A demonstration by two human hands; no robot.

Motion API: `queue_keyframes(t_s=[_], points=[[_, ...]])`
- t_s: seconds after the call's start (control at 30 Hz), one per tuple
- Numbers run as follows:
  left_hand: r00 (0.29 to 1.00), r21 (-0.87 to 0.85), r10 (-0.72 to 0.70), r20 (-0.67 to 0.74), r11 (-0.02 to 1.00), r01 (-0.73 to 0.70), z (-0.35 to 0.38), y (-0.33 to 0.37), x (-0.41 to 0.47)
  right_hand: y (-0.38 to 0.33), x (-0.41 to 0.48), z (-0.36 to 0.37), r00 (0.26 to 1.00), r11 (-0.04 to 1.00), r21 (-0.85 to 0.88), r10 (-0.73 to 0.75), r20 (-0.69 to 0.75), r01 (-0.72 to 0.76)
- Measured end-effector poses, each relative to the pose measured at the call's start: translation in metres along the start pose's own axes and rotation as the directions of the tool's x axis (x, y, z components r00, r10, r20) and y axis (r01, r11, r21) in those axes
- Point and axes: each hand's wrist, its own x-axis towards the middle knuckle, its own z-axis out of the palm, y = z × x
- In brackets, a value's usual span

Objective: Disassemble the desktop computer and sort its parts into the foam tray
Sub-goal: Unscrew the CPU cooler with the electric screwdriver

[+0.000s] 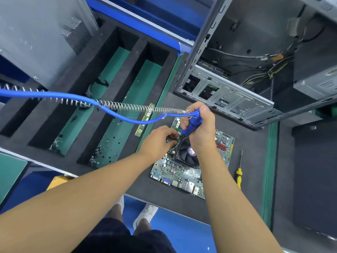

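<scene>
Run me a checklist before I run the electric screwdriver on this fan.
1. Right hand grips the electric screwdriver upright over the CPU fan corner: ok.
2. Bit seated in a screw: cannot tell, hands hide it.
3. Left hand fingers clear of the bit: cannot tell.
4. Motherboard flat on the mat: ok.
5. Foam tray compartment holding loose screws close beside the left hand: ok.
6. Yellow screwdriver lying clear of the board: ok.
</scene>
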Motion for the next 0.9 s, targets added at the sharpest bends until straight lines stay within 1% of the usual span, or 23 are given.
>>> queue_keyframes(t_s=[0.1, 0.17, 0.2, 0.27, 0.37, 0.5, 0.6, 0.73, 0.8, 0.9], points=[[0.999, 0.059, -0.021, -0.026, 0.998, 0.023, 0.005, 0.003, 0.002, 0.002, -0.007, 0.003, 0.999, 0.998, -0.053, -0.037, -0.001, 0.036], [0.999, 0.086, -0.018, -0.038, 0.996, 0.021, 0.007, 0.002, 0.002, 0.007, -0.012, 0.004, 0.998, 0.995, -0.077, -0.063, 0.022, 0.065], [0.999, 0.096, -0.008, -0.043, 0.995, 0.012, 0.008, 0.002, 0.002, 0.008, -0.013, 0.004, 0.997, 0.994, -0.073, -0.075, 0.022, 0.077], [0.998, 0.126, 0.012, -0.054, 0.992, -0.006, 0.007, 0.001, 0.0, 0.006, -0.01, 0.004, 0.996, 0.995, -0.041, -0.087, -0.025, 0.086], [0.998, 0.15, 0.027, -0.063, 0.989, -0.017, 0.008, 0.001, 0.0, 0.003, -0.007, 0.001, 0.995, 0.998, -0.006, -0.066, -0.068, 0.066], [0.997, 0.171, 0.033, -0.069, 0.985, -0.021, 0.009, 0.0, 0.001, 0.002, -0.011, 0.009, 0.998, 0.995, -0.072, -0.065, -0.012, 0.064], [0.997, 0.168, 0.032, -0.069, 0.986, -0.02, 0.008, 0.002, 0.001, -0.003, -0.009, 0.01, 0.998, 0.994, -0.089, -0.057, -0.007, 0.056], [0.998, 0.092, 0.025, -0.053, 0.996, -0.02, 0.007, 0.002, 0.001, -0.007, -0.011, 0.007, 0.997, 0.994, -0.084, -0.064, 0.032, 0.066], [0.998, 0.124, 0.042, -0.05, 0.992, -0.036, 0.007, 0.002, 0.0, -0.006, -0.011, 0.009, 0.997, 0.991, -0.11, -0.064, 0.049, 0.07], [0.995, 0.156, 0.071, -0.069, 0.986, -0.06, 0.007, 0.002, -0.002, -0.007, -0.011, 0.01, 0.999, 0.993, -0.112, -0.035, 0.032, 0.038]])
